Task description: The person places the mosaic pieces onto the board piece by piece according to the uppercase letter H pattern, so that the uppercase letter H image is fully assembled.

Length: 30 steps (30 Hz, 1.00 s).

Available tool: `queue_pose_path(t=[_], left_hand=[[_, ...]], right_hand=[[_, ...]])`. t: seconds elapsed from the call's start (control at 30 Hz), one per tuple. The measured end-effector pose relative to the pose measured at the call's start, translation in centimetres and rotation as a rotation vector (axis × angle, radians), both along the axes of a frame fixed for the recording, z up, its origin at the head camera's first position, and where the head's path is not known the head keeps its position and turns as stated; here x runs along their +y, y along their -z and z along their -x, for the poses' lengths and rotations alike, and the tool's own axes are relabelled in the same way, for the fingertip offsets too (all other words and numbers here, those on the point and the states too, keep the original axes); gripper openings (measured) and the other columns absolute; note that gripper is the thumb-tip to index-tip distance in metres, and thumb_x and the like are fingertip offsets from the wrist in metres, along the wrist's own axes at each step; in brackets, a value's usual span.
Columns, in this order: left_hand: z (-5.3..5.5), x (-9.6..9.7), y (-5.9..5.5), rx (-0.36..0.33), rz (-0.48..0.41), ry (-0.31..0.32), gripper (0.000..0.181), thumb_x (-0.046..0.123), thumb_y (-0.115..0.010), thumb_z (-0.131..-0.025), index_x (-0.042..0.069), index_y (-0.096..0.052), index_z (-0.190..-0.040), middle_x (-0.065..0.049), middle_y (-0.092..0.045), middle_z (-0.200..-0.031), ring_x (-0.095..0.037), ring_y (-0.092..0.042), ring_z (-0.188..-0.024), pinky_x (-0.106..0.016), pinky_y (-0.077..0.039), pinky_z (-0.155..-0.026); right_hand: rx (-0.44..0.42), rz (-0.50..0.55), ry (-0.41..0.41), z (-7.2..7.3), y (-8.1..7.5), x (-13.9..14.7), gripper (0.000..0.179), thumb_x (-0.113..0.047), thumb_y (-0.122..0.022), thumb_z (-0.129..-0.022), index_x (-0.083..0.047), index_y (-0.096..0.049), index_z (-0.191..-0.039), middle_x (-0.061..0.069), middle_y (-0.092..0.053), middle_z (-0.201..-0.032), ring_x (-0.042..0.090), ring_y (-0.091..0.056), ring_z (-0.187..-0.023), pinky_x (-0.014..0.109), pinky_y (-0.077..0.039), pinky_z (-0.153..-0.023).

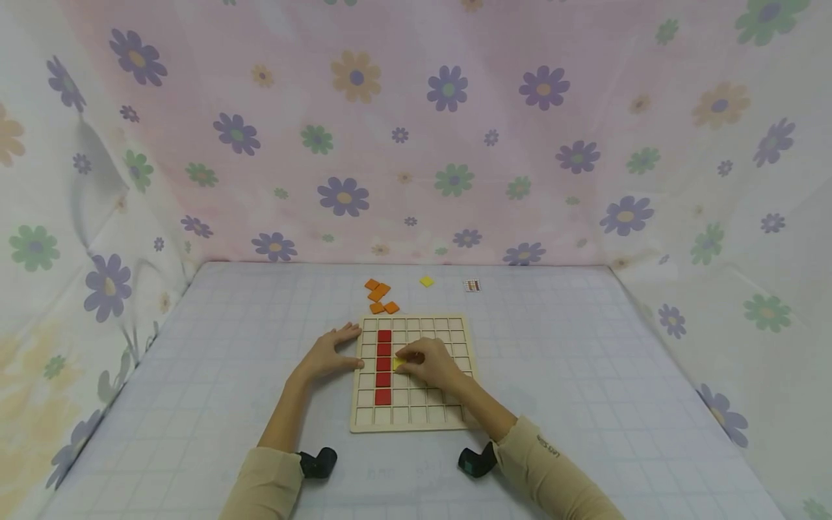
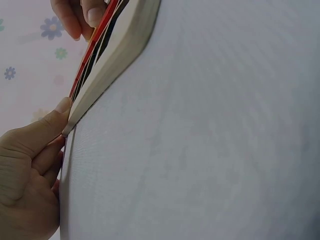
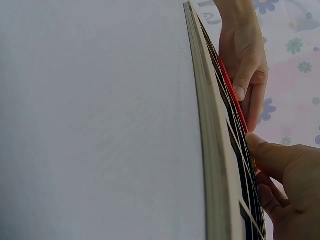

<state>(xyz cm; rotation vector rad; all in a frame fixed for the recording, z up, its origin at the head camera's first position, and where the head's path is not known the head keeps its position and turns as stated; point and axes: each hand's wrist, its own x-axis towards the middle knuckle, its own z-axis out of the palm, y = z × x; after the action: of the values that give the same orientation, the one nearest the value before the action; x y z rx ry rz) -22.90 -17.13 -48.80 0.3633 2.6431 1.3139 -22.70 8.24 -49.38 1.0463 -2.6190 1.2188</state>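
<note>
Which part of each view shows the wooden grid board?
Head: wooden grid board below centre.
Left wrist: edge-on at upper left, slanting up to the top edge.
Right wrist: edge-on right of centre, running top to bottom.
Shared landmark: the red tiles, a column in head, a thin red strip in both wrist views.

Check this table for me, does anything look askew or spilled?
Nothing looks spilled or damaged. The loose orange tiles beyond the board look untidy: they lie at odd angles, while the red tiles form a straight column.

Flowered drapes — 3 sides — pale tablecloth.
</note>
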Motion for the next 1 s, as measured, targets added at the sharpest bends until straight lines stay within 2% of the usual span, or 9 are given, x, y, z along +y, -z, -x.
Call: queue_pose_path(t=[0.33,0.6,0.8,1.0], left_hand=[[0.1,-0.1,0.0,-0.009,0.012,-0.012,0.072,0.023,-0.079,-0.074,0.003,-0.049,-0.136,-0.015,-0.035,-0.148,-0.047,-0.016,-0.138,-0.061,-0.011,-0.111],[0.1,-0.2,0.1,-0.032,0.015,-0.019,0.072,0.024,-0.079,-0.075,0.005,-0.049,-0.137,-0.014,-0.034,-0.149,-0.046,-0.015,-0.139,-0.061,-0.011,-0.111],[0.0,-0.1,0.1,-0.019,0.008,-0.018,0.071,0.023,-0.079,-0.074,0.004,-0.049,-0.136,-0.014,-0.035,-0.148,-0.046,-0.016,-0.139,-0.06,-0.011,-0.112],[0.0,0.0,0.1,-0.01,-0.006,-0.011,0.071,0.023,-0.079,-0.073,0.003,-0.05,-0.136,-0.014,-0.037,-0.147,-0.045,-0.017,-0.139,-0.059,-0.01,-0.113]], right_hand=[[-0.003,0.029,0.012,0.1,0.2,-0.3,0.027,-0.014,-0.077,-0.076,0.0,-0.072,-0.099,0.007,-0.072,-0.089,0.012,-0.065,-0.074,0.017,-0.053,-0.064],[0.009,-0.01,-0.028,0.0,0.1,-1.0,0.029,-0.014,-0.075,-0.08,-0.001,-0.07,-0.106,0.004,-0.072,-0.088,0.004,-0.049,-0.064,0.015,-0.044,-0.056],[0.023,0.007,0.004,-0.2,-0.2,-0.9,0.025,-0.016,-0.078,-0.077,-0.001,-0.073,-0.096,0.004,-0.069,-0.077,0.006,-0.053,-0.064,0.016,-0.047,-0.056],[-0.027,-0.021,0.021,-0.1,-0.2,-0.3,0.025,-0.018,-0.077,-0.077,-0.002,-0.073,-0.097,0.005,-0.073,-0.088,0.009,-0.063,-0.074,0.016,-0.051,-0.064]])
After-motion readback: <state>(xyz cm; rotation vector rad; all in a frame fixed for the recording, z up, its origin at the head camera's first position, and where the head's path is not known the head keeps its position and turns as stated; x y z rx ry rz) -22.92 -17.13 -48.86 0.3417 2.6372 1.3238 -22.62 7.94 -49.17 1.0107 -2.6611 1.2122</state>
